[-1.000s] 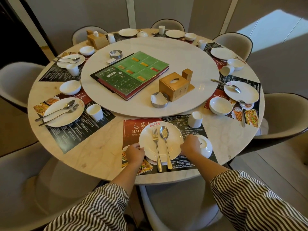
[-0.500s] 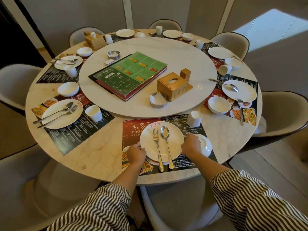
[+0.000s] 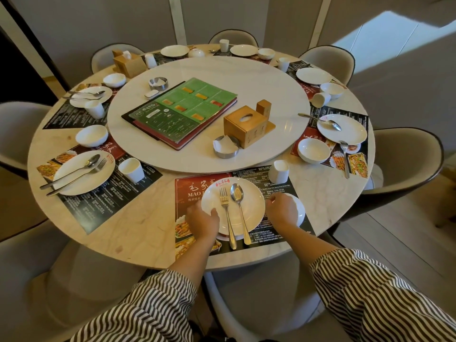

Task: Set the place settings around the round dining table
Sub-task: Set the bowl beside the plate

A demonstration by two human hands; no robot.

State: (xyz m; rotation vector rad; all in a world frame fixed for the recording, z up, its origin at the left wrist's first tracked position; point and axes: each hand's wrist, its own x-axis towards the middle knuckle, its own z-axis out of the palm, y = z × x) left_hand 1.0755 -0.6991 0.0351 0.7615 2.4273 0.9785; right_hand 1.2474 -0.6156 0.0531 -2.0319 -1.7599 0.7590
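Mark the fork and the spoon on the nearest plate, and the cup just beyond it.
fork (image 3: 225, 213), head view, on its handle.
spoon (image 3: 237, 192), head view, on its bowl.
cup (image 3: 278, 172), head view, on its side wall.

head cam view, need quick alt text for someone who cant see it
Two hands, left hand and right hand, grip the rim of a white plate carrying a fork and spoon on a placemat at a round table ringed with place settings.
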